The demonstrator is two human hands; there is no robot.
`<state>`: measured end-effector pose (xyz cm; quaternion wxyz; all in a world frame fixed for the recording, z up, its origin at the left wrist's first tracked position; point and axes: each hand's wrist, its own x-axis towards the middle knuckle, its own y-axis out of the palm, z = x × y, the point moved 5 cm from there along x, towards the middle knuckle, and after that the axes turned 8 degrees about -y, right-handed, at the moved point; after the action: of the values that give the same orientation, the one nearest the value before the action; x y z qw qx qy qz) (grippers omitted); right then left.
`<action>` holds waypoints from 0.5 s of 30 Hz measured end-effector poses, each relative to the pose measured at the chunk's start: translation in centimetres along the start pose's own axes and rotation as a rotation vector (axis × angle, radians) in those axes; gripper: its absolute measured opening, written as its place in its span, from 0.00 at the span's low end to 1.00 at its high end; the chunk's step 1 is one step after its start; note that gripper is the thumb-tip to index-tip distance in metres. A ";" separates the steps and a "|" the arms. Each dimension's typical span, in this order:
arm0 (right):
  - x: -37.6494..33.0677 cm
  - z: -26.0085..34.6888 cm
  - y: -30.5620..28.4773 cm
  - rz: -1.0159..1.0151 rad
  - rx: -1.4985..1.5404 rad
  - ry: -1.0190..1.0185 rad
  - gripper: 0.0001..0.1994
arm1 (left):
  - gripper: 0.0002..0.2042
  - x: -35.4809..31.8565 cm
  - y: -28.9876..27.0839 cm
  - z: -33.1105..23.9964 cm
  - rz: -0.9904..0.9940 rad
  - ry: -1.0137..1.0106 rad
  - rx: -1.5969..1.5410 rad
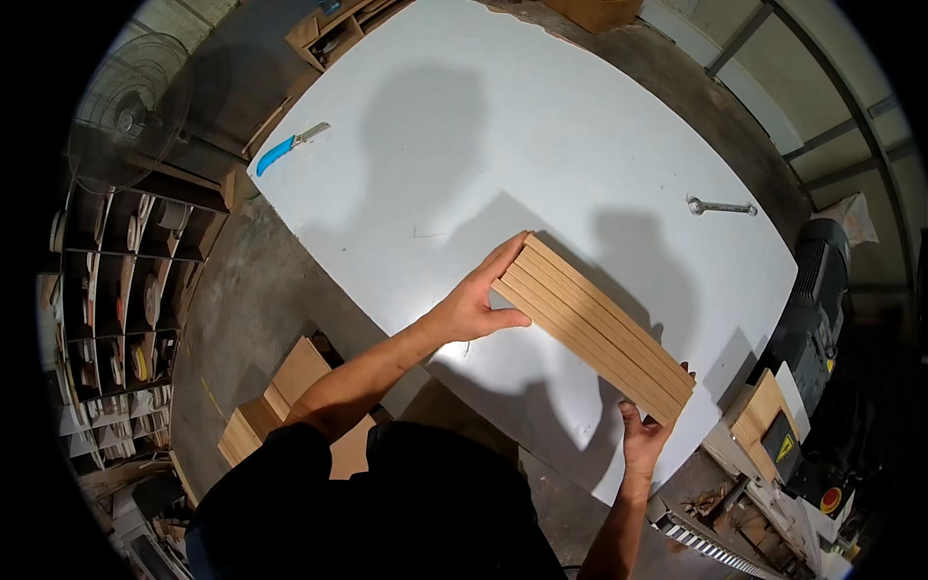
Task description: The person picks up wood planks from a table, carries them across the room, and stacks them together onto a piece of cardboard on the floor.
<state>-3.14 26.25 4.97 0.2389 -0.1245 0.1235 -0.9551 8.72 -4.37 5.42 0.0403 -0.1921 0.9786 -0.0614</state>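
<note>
A person is holding a stack of wooden strips (597, 333) slantwise, seemingly raised above a white desk (580, 106), the left hand (480, 302) clasping the far end between thumb and fingers, the right hand (645, 443) gripping the near end. A blue-handled blade (278, 155) and a wrench (723, 207) are lying toward the edges. The work is apparently at a handling step; moving the stack is likely calling for even pressure from both sides.

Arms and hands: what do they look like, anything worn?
Left hand and right hand are bare, ungloved; no watch or cable visible on either forearm. The left sleeve is plain black, ending near the elbow. No right sleeve can be made out.
</note>
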 end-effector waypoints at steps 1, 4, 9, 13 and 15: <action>0.1 -0.2 0.0 -0.036 -0.013 -0.020 0.49 | 0.51 0.1 0.1 0.2 0.002 -0.019 0.044; -0.3 -2.0 -0.8 0.062 -0.131 0.051 0.46 | 0.48 0.2 -0.1 -0.2 -0.017 -0.005 0.141; -1.9 -0.3 -0.4 0.069 -0.325 -0.039 0.42 | 0.46 -2.8 -0.3 0.7 -0.021 -0.050 0.180; -3.7 -0.8 -0.5 0.052 -0.393 -0.065 0.50 | 0.45 -4.8 -0.4 0.7 -0.001 -0.025 0.255; -4.1 -1.0 -0.4 0.093 -0.414 -0.068 0.50 | 0.45 -5.2 -0.4 1.2 -0.002 -0.038 0.248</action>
<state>-0.09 28.82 3.41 0.2559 -0.1974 0.3147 -0.8925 13.77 -2.85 4.58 0.0822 -0.1877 0.9624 -0.1786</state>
